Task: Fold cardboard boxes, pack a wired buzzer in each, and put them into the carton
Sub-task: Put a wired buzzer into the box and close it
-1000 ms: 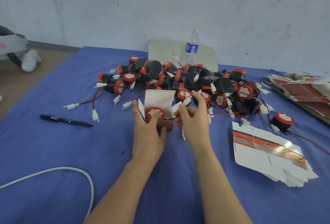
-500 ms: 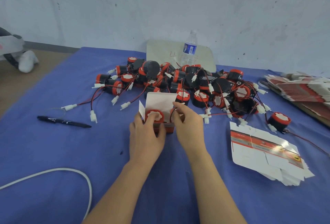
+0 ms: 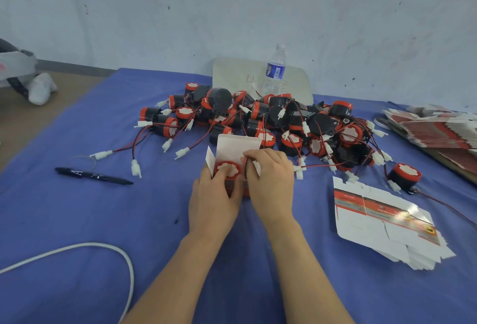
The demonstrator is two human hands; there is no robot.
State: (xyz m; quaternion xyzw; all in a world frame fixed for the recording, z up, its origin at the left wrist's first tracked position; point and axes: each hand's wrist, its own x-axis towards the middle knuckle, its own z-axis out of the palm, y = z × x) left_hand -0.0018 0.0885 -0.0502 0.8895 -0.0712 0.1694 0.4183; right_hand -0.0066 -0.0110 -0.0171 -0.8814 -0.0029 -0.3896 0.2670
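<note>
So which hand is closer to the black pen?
Left. The left hand holds the box, right of the pen; the right hand, pinching the wire, is farther right across the box.

I'm in a makeshift packing workshop: cloth-covered table [image 3: 77, 220], heaped wired buzzers [image 3: 258, 122], stacked flat box blanks [image 3: 374, 220], scuffed wall [image 3: 232, 0].

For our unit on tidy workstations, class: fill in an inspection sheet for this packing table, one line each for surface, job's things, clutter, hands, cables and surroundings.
Surface: blue cloth covers the table.
Job's things: open box holding one buzzer; buzzer heap behind; flat box blanks right; carton, nothing seen.
Clutter: black pen, water bottle.
Hands: left hand grips the box; right hand pinches the wire at its mouth.
Cables: white cable loops at lower left.
Surroundings: pale wall behind, brown floor left.
</note>
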